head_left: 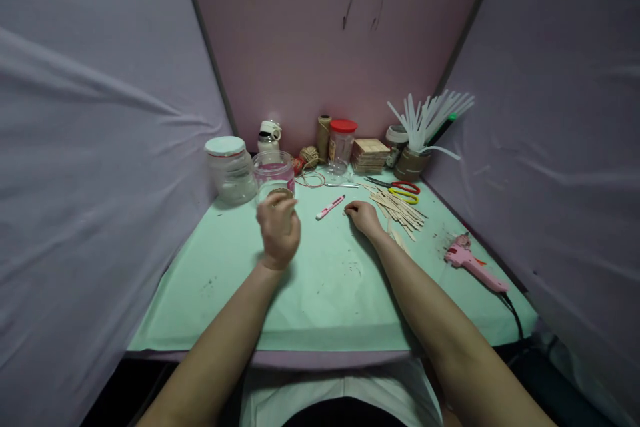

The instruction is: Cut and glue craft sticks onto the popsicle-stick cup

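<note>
On the pale green bench [300,307], the pink cutter [331,207] lies just left of my nearer right hand [364,217], its far end slanting right, those fingers bunched, my left hand [279,232] half-curled before the clear jar [273,165], though I cannot tell whether either holds anything.

I see a slim pink tool [331,207] on the green desk [310,310]. Wooden sticks [399,212] lie right; a lidded jar [233,177] stands far left.
</note>
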`<state>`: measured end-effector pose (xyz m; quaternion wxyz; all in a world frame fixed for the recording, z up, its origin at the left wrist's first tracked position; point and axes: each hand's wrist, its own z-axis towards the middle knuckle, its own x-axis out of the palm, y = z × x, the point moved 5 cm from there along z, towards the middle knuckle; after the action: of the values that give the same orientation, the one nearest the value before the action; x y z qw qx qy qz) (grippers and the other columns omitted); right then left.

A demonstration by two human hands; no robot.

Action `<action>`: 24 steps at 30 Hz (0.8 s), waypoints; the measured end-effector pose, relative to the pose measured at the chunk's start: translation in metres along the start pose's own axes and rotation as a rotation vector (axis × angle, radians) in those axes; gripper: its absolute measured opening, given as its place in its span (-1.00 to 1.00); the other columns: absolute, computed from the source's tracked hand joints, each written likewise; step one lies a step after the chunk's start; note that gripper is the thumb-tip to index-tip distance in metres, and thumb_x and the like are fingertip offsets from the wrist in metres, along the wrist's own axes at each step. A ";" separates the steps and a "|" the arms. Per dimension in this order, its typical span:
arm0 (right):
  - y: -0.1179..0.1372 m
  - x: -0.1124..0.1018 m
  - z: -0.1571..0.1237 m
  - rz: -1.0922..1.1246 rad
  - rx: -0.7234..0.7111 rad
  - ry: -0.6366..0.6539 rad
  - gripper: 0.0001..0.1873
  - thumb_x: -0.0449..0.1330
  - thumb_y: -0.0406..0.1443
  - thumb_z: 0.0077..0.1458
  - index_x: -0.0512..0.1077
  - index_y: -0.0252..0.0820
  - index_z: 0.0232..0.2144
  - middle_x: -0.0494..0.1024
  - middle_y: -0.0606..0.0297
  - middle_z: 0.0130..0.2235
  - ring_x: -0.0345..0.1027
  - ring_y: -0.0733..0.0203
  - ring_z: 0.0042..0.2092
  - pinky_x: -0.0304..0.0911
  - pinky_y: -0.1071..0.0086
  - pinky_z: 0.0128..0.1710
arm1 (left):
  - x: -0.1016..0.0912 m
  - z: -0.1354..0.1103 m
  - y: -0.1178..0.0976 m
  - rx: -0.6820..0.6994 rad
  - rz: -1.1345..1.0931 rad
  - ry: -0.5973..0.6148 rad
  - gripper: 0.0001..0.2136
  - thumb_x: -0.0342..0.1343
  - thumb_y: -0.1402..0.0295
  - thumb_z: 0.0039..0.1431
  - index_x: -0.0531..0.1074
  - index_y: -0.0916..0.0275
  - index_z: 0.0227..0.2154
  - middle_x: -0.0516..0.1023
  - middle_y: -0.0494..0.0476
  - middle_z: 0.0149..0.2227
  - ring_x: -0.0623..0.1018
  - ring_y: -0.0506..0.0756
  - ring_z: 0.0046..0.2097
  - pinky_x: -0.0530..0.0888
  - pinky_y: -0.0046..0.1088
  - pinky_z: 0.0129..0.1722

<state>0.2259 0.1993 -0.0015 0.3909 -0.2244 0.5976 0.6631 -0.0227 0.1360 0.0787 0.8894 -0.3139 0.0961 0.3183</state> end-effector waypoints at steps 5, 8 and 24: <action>0.002 0.004 0.001 -0.021 -0.001 0.024 -0.83 0.17 -0.25 0.22 0.49 -0.25 -0.29 0.58 0.26 -0.21 0.45 0.20 -0.14 0.32 0.19 -0.05 | -0.027 0.015 0.054 -0.284 -0.100 -0.355 -0.67 0.08 0.52 -0.02 0.32 0.24 -0.12 0.35 0.22 -0.06 0.39 0.16 -0.01 0.36 -0.32 -0.11; 0.001 0.005 0.001 -0.036 -0.014 0.037 -0.78 0.16 -0.20 0.24 0.48 -0.25 -0.25 0.56 0.24 -0.16 0.44 0.19 -0.11 0.33 0.15 -0.04 | -0.023 0.015 0.074 -0.440 -0.192 -0.360 -0.65 0.09 0.52 -0.03 0.30 0.21 -0.13 0.34 0.17 -0.06 0.39 0.10 -0.05 0.35 -0.38 -0.15; -0.007 0.005 -0.001 -0.058 -0.110 -0.030 -0.80 0.19 -0.33 0.07 0.61 -0.16 -0.28 0.60 0.19 -0.23 0.46 0.13 -0.18 0.27 0.35 -0.13 | 0.011 0.003 0.093 -0.616 -0.422 0.313 -0.22 0.18 0.56 -0.23 0.08 0.08 0.13 0.23 0.24 0.17 0.29 0.21 0.19 0.26 -0.16 0.14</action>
<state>0.2284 0.1991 -0.0098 0.4058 -0.2526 0.5475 0.6869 -0.0724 0.1990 0.0312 0.7741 -0.6233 0.0636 0.0908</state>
